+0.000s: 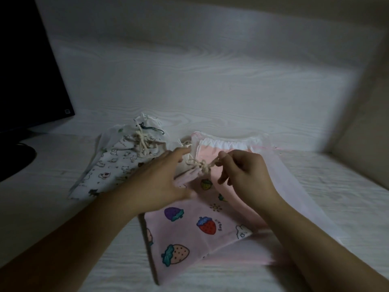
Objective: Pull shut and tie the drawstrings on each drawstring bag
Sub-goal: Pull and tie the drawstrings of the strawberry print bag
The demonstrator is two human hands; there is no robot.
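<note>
The strawberry bag (189,228) lies on the table (210,81), long axis running from near the person to its gathered neck, which points away and slightly left. The knot in its drawstring (203,167) looks half made. The right hand (242,175) pinches one cord end; the blurred left hand (162,182) seems to grip the neck, so next comes a firm outward pull.

Both forearms are bare, no sleeves in view, entering from 7 and 5 o'clock. The left hand (162,182) and right hand (242,173) wear no gloves, rings or watch.
</note>
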